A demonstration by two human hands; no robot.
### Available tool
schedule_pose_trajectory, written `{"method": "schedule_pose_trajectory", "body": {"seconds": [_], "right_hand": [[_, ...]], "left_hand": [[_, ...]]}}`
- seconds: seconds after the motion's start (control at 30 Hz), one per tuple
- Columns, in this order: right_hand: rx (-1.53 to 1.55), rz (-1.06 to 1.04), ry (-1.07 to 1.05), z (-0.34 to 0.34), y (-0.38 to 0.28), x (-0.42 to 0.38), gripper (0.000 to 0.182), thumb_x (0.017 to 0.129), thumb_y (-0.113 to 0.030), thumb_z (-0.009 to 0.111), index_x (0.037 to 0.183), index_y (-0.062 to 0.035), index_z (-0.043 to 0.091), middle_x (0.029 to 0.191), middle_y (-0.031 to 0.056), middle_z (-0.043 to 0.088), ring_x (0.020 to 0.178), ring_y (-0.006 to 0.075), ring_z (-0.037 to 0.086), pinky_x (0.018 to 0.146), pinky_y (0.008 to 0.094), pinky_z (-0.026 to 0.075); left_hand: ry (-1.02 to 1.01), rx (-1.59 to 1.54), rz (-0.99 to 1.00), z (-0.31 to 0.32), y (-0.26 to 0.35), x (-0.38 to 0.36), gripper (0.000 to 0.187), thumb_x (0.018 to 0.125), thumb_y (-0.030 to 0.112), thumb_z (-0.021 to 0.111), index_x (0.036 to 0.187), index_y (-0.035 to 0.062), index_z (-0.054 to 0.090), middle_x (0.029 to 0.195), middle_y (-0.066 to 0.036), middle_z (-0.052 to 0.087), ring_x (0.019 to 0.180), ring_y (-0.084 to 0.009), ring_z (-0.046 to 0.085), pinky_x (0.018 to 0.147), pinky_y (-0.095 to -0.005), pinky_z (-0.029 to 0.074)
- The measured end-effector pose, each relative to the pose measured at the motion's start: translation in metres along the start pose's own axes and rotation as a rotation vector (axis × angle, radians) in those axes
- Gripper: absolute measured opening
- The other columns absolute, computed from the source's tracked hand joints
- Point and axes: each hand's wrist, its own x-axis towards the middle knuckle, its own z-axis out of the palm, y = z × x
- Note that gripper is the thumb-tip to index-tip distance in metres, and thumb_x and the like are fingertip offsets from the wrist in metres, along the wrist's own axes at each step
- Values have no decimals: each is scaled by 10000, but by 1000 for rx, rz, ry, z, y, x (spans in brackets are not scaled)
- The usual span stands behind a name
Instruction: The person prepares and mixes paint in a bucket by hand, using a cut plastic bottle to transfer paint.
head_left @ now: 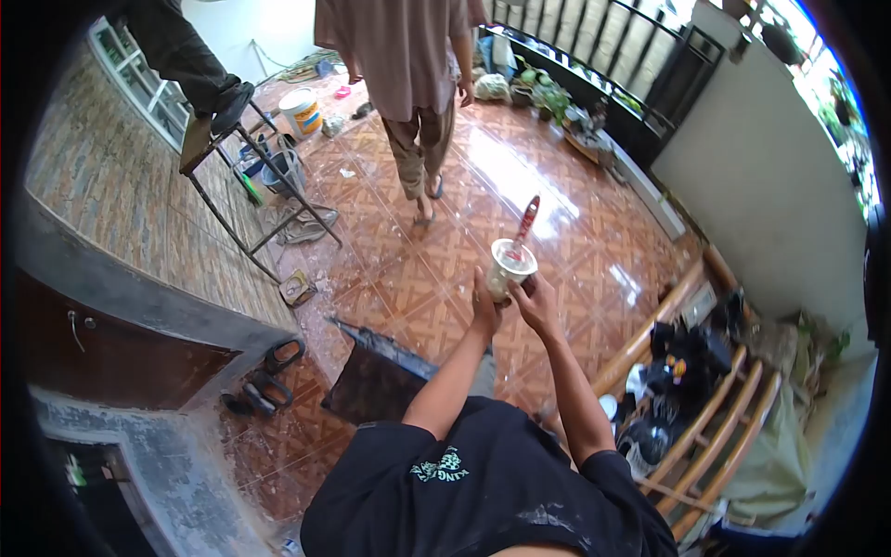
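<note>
Out in front of my body, both hands hold a small pale plastic cup (506, 277) with a white rim. My left hand (484, 304) is wrapped round its left side, and my right hand (536, 303) grips its lower right side. A paintbrush (529, 218) leans in the cup with its red patterned handle sticking up above the rim. Its bristles are down inside the cup and cannot be made out clearly.
Ahead, a person (399, 65) stands on the tiled floor (371, 251). Another person's leg rests on a metal stand (251, 195) at left, near buckets (301, 111). A bamboo bench (705, 446) holding bags is at right; sandals (264, 390) lie at lower left.
</note>
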Motion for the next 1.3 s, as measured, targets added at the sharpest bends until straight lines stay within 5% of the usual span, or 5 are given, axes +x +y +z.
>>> {"method": "schedule_pose_trajectory", "body": {"seconds": [0.1, 0.2, 0.83, 1.1, 1.3], "right_hand": [[-387, -17, 16, -16, 9, 82, 276, 937, -147, 554, 1095, 75, 595, 863, 110, 675, 910, 155, 625, 779, 318, 505], [212, -201, -33, 13, 56, 176, 271, 1005, -90, 432, 1206, 45, 555, 1062, 84, 617, 934, 166, 620, 819, 305, 534], [246, -252, -434, 163, 53, 709, 701, 754, -148, 749, 1318, -27, 352, 1203, 136, 501, 1090, 235, 527, 933, 369, 441], [-44, -233, -629, 163, 55, 780, 748, 754, -188, 779, 1331, -7, 339, 1253, 163, 482, 1140, 264, 510, 976, 409, 421], [76, -209, -476, 143, 97, 783, 819, 753, -247, 813, 1352, 21, 321, 1305, 202, 454, 1182, 292, 485, 993, 438, 416]], "left_hand": [[187, -56, 35, 22, 16, 68, 530, 961, 595, 325, 1115, 144, 557, 926, 14, 620, 728, -99, 568, 579, -255, 447], [244, -113, 108, -7, 29, 146, 486, 966, 554, 359, 1134, 145, 561, 902, -4, 627, 682, -110, 574, 548, -257, 451], [525, 415, 350, -80, 201, 604, 319, 989, 358, 446, 1133, 127, 613, 863, -4, 630, 714, -102, 595, 617, -286, 487], [671, -112, -109, -74, 251, 654, 418, 927, 521, 470, 1044, 152, 626, 900, -4, 657, 786, -146, 639, 603, -307, 453], [748, -82, 153, -96, 222, 665, 276, 878, 351, 549, 955, 94, 614, 854, -62, 641, 700, -189, 613, 552, -332, 468]]}}
